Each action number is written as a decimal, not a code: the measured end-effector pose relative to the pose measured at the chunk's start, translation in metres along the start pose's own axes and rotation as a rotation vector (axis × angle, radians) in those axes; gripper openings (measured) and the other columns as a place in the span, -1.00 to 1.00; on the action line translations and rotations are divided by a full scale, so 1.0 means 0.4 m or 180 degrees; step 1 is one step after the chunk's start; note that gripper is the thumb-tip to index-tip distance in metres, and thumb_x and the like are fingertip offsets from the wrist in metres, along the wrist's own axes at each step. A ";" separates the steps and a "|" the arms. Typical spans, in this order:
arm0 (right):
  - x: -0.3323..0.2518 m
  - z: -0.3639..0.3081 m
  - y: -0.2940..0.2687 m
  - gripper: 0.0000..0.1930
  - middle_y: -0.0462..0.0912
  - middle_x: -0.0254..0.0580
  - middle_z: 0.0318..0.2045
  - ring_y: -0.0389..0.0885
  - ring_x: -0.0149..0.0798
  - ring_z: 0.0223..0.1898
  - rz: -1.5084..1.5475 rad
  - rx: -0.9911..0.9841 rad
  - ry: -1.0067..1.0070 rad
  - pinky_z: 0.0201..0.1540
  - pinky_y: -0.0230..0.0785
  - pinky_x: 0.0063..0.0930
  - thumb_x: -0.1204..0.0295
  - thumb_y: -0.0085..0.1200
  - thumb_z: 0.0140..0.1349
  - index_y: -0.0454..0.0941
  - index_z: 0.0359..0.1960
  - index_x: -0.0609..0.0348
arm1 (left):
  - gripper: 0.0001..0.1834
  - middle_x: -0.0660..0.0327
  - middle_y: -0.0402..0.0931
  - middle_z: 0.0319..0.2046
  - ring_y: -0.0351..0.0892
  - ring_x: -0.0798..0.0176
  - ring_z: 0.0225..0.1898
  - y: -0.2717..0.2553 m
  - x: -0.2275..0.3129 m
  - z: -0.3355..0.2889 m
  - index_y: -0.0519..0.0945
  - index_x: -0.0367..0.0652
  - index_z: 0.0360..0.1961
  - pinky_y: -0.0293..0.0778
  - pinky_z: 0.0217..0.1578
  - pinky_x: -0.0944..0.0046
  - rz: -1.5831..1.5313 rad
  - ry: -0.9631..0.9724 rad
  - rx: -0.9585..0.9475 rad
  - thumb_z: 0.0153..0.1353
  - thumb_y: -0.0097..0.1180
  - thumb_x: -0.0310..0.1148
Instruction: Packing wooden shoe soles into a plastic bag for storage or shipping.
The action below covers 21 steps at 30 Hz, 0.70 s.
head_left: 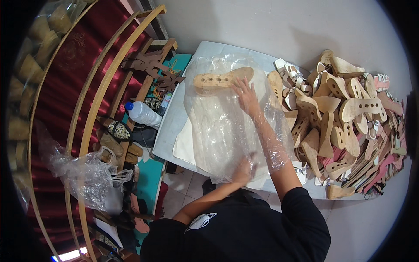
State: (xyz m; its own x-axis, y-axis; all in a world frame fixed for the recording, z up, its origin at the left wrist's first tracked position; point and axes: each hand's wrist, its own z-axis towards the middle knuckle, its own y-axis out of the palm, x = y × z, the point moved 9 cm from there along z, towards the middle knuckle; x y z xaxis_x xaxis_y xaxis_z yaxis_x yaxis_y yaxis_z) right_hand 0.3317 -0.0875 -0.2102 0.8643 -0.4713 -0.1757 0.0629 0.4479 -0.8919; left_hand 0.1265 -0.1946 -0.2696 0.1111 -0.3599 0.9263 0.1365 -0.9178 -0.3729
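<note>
A large clear plastic bag (214,126) lies spread over the table in front of me. At its far end is a pale wooden shoe sole (211,81) with several holes, seen through the film. My right arm reaches up along the bag, with clear film around the forearm. My right hand (247,97) is open, its spread fingertips touching the sole's right part or resting just beside it. By the bag's near edge is my left hand (245,169), smeared by motion; its fingers cannot be made out.
Wooden wedge soles (325,131) and white sandals (293,75) pile up on the table's right. Leftward stand a blue-capped bottle (144,114), brown straps (150,70) and a curved wooden rack (89,105). Crumpled plastic (94,179) hangs over the rack. A wall closes off the far side.
</note>
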 end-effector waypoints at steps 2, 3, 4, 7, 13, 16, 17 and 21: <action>-0.025 0.014 -0.001 -0.39 -0.02 -0.17 0.27 -0.12 0.04 0.30 0.0277 -0.0030 0.0103 0.21 -0.14 0.17 0.59 -0.02 -0.04 0.22 0.14 -0.02 | -0.47 -0.21 0.19 0.04 0.14 -0.20 0.10 -0.073 -0.098 0.070 0.17 -0.23 0.14 0.04 0.13 0.02 0.0363 0.0063 0.1157 0.11 -0.07 -0.41; -0.027 0.011 0.004 -0.39 -0.02 -0.17 0.27 -0.12 0.04 0.30 0.0259 -0.0042 0.0070 0.21 -0.14 0.17 0.59 -0.02 -0.04 0.22 0.14 -0.02 | -0.45 -0.19 0.20 0.05 0.14 -0.18 0.11 -0.112 -0.107 0.112 0.15 -0.25 0.16 0.03 0.14 0.03 0.0508 0.0051 0.1649 0.12 -0.07 -0.42; -0.013 0.004 -0.003 -0.38 -0.03 -0.14 0.27 -0.12 0.07 0.29 0.0543 0.0168 0.0291 0.20 -0.11 0.15 0.58 0.00 -0.03 0.21 0.15 -0.02 | -0.44 -0.17 0.20 0.06 0.13 -0.16 0.12 -0.157 -0.107 0.148 0.13 -0.26 0.17 0.03 0.14 0.04 0.0656 0.0022 0.2153 0.12 -0.08 -0.43; -0.007 -0.007 -0.024 -0.39 -0.04 -0.06 0.27 -0.10 0.13 0.28 0.1086 0.0693 0.0485 0.20 -0.04 0.07 0.56 0.00 0.00 0.18 0.17 -0.01 | -0.39 -0.13 0.12 0.12 0.10 -0.12 0.15 -0.270 -0.157 0.243 0.04 -0.30 0.20 0.01 0.16 0.04 -0.0372 -0.0295 0.2879 0.14 -0.08 -0.41; 0.079 -0.059 0.035 -0.41 0.03 0.12 0.18 0.05 0.08 0.21 0.2537 0.1420 0.1764 0.17 0.05 -0.13 0.35 0.01 0.13 0.07 0.19 0.16 | -0.29 -0.12 -0.14 0.23 -0.06 -0.04 0.24 -0.429 -0.196 0.336 -0.12 -0.33 0.24 -0.05 0.20 0.09 -0.2083 -0.0281 0.3987 0.22 -0.08 -0.25; 0.135 -0.075 0.135 -0.32 0.04 0.14 0.15 0.12 0.04 0.17 0.3203 0.1369 0.2410 0.11 0.12 -0.17 0.21 0.02 0.15 -0.03 0.19 0.24 | -0.21 -0.06 0.00 0.19 -0.01 0.02 0.23 -0.481 -0.247 0.368 -0.06 -0.34 0.22 -0.03 0.19 0.14 -0.1914 -0.0538 0.4494 0.15 0.01 -0.11; 0.157 -0.076 0.161 -0.26 0.02 0.13 0.16 0.14 0.05 0.15 0.3128 0.1244 0.2517 0.07 0.17 -0.18 0.14 0.03 0.14 -0.09 0.19 0.26 | -0.16 -0.06 -0.01 0.19 -0.02 0.03 0.23 -0.484 -0.260 0.384 -0.06 -0.35 0.22 -0.03 0.19 0.14 -0.1993 -0.0673 0.4512 0.12 0.04 -0.05; 0.190 -0.074 0.212 -0.27 0.23 0.15 0.05 0.28 -0.05 0.07 0.3418 0.0939 0.2793 0.01 0.22 -0.30 0.08 0.04 0.13 -0.02 0.15 0.27 | 0.01 -0.15 -0.12 0.21 -0.12 -0.01 0.26 -0.484 -0.253 0.429 -0.14 -0.34 0.24 -0.09 0.22 0.12 -0.2328 -0.0439 0.4137 0.02 0.10 0.09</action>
State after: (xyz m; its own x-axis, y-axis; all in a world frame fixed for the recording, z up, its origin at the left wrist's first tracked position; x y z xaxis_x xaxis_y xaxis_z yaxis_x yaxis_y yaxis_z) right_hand 0.3882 -0.1078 -0.3117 -0.0211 -0.0682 -0.9974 -0.2217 0.9732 -0.0619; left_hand 0.2578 0.0484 -0.3001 -0.2873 0.1870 0.9394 0.9499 -0.0706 0.3045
